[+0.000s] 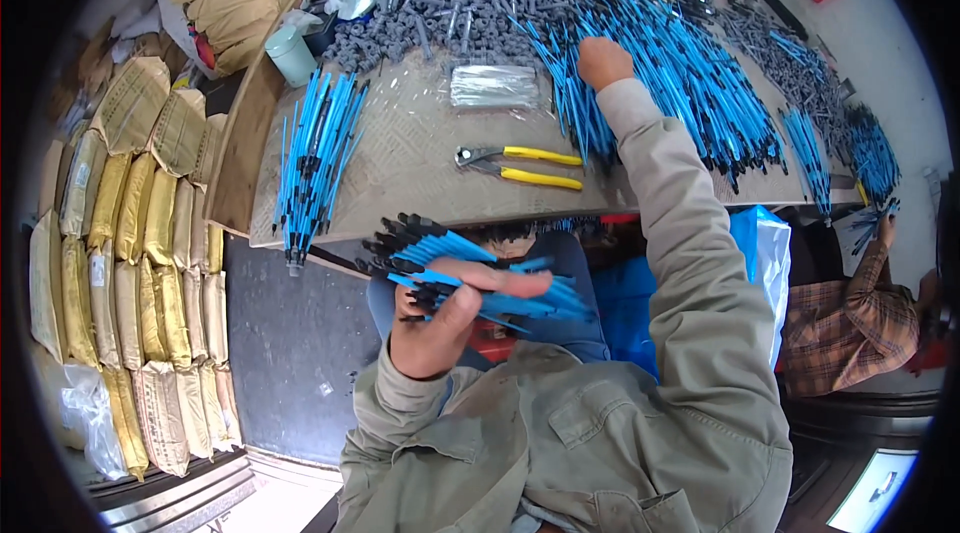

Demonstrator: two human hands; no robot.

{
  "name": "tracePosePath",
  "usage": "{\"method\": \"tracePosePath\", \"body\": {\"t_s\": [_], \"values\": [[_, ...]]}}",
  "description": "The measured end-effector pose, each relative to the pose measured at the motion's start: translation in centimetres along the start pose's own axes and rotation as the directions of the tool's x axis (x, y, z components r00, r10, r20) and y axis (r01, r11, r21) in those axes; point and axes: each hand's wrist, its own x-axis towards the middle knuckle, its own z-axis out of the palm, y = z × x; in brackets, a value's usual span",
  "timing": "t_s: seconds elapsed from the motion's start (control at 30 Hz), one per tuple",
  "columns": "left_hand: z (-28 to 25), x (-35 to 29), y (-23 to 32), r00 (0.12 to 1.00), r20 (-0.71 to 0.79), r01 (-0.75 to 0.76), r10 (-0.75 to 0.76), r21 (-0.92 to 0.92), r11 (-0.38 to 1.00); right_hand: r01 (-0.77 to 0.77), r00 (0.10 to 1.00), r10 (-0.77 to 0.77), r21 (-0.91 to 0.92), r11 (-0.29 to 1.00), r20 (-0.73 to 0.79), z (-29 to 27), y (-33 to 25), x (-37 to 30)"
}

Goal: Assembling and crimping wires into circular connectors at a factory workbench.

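Note:
My left hand [440,318] is wrapped round a bundle of thin blue rods with black ends [450,268], held just off the table's front edge above my lap. The bundle's right end is blurred. Stretched forward, my right hand [605,63] rests closed at the left side of a large heap of blue rods [680,83]. Its fingertips are hidden, so what they grip does not show. Between the hands, on the table [390,153], lies a pair of pliers with yellow handles [530,165], jaws to the left. Behind the pliers is a clear plastic-wrapped bundle of thin strips [494,87].
A smaller blue-rod bundle [318,158] overhangs the table's left front. Grey ribbed plugs [460,3] are heaped at the back, beside a pale green canister [290,55]. Filled sacks [130,263] are stacked at left. At far right sits a co-worker in a plaid shirt [840,328].

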Motion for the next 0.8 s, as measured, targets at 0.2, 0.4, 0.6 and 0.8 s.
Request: {"method": "tracePosePath", "body": {"t_s": [0.2, 0.4, 0.6, 0.8], "values": [[-1.7, -0.9, 0.8, 0.972, -0.186, 0.116, -0.147, -0.164, 0.98, 0.035, 0.986, 0.006, -0.238, 0.971, 0.17, -1.0, -0.9, -0.9], [-1.9, 0.1, -0.1, 0.916, -0.334, 0.202, -0.22, -0.09, 0.975, -0.094, 0.988, 0.143, 0.501, 0.86, -0.061, -3.4, 0.0, -0.3], [-1.8, 0.7, -1.2, 0.877, -0.439, 0.212, -0.195, -0.01, 0.977, 0.029, 0.981, 0.135, 0.803, 0.596, -0.136, -5.1, -1.5, -1.7], [-1.3, 1.5, -1.5, 0.868, -0.461, 0.202, -0.186, -0.015, 0.979, 0.323, 0.906, -0.019, 0.661, 0.677, -0.423, -6.1, -3.5, -2.4]]}}
